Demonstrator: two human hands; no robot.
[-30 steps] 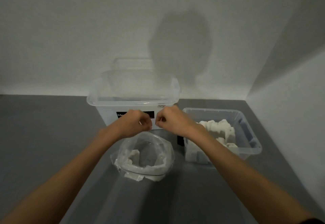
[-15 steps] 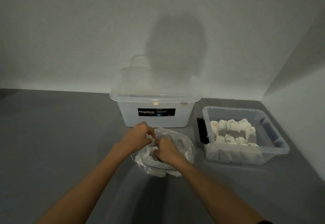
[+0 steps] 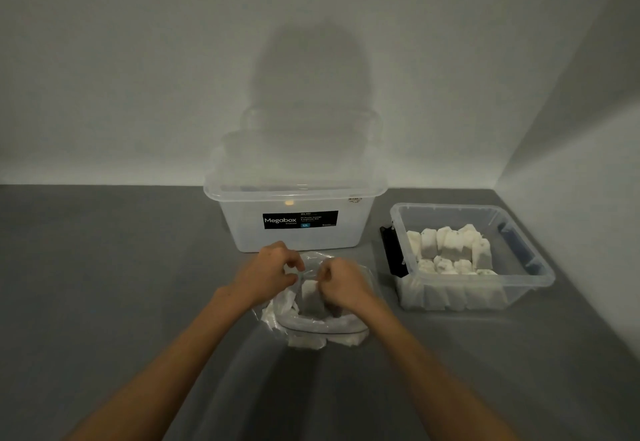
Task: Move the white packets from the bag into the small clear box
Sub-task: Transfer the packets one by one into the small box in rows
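A clear plastic bag point(image 3: 313, 328) of white packets lies on the grey table in front of me. My left hand point(image 3: 268, 276) pinches the bag's rim at its far left. My right hand point(image 3: 341, 285) is curled over the bag's mouth and pinches a white packet point(image 3: 309, 297) that stands upright there. The small clear box point(image 3: 533, 279) sits to the right, holding several white packets point(image 3: 450, 250) in rows. Its near wall also shows packets through the plastic.
A larger lidded Megabox tub point(image 3: 294, 219) stands just behind the bag, against the wall. A black piece point(image 3: 389, 250) leans at the small box's left side. White walls close the table at the back and the right.
Both hands came down from the tub's front to the bag. My right hand went into the bag's mouth and has since lifted a packet upright. The camera view also shifted left.
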